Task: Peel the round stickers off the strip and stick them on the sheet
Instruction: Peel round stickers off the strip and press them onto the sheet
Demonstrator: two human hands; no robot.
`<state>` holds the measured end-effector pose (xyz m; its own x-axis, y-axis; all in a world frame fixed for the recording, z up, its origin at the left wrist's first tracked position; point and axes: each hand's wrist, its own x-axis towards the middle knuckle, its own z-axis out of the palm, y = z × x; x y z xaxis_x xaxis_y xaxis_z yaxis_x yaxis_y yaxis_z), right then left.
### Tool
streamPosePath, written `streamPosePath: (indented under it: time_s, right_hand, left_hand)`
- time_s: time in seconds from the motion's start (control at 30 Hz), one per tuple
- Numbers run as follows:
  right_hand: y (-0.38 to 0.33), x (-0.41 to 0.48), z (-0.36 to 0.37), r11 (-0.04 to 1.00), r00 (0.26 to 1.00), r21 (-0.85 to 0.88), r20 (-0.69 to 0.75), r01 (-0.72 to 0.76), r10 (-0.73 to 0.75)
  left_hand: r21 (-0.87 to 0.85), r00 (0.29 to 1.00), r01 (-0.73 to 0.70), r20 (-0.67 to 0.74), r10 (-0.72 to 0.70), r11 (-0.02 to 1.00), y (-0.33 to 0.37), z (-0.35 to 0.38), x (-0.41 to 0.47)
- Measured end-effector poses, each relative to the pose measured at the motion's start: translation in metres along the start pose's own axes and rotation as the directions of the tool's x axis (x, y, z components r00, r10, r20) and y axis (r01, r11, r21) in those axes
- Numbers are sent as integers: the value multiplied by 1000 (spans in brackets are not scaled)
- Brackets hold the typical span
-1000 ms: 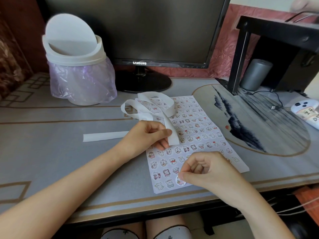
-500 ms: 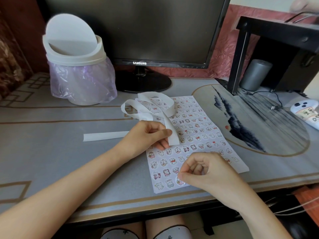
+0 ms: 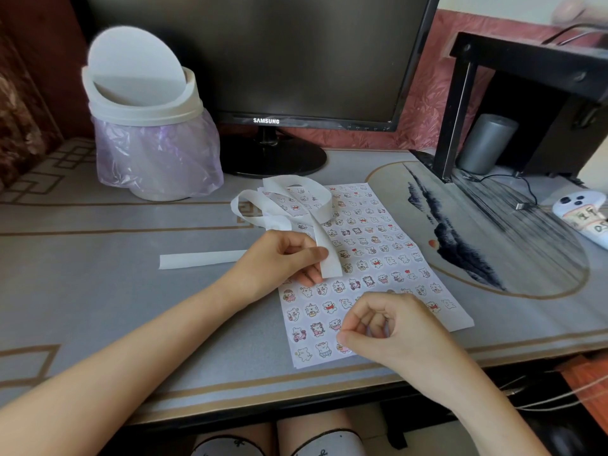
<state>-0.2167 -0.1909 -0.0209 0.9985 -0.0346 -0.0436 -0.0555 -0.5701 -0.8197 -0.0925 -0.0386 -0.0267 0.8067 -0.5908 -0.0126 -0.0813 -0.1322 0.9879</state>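
A white sheet (image 3: 378, 245) covered with rows of small round cartoon stickers lies on the desk in front of me. A long white backing strip (image 3: 316, 192) loops over the sheet's far left corner. My left hand (image 3: 279, 258) pinches the strip's near end between thumb and fingers, just above the sheet's left edge. The strip's other end (image 3: 200, 260) lies flat on the desk to the left. My right hand (image 3: 388, 330) hovers over the sheet's near edge with fingers curled. Its thumb tip sits just above a pink round sticker (image 3: 344, 349) in the bottom row.
A white swing-lid bin (image 3: 148, 133) with a purple bag stands at the back left. A dark monitor (image 3: 263, 54) stands behind the sheet. At right are a black metal stand (image 3: 526, 60), a grey cylinder (image 3: 487, 143) and a phone (image 3: 582, 212).
My right thumb has eased slightly off the bottom-row sticker that it pressed down. My left hand and the strip have stayed put.
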Motion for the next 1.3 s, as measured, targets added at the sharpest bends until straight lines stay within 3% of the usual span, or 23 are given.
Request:
streamPosePath:
  time_s: [0.5, 1.07, 1.2, 1.3]
  right_hand:
    - [7, 3, -6, 998, 1000, 69, 29, -14, 12]
    - [10, 7, 0, 1000, 1000, -28, -18, -5, 4]
    - [11, 6, -7, 997, 999, 80, 42, -12, 9]
    - [14, 5, -9, 998, 995, 60, 99, -2, -4]
  left_hand:
    - [-1, 1000, 7, 4, -7, 1000, 0, -1, -1]
    - [5, 1000, 11, -4, -11, 1000, 2, 0, -2]
    - [9, 1000, 4, -4, -4, 1000, 3, 0, -3]
    - [0, 1000, -1, 0, 1, 1000, 3, 0, -3]
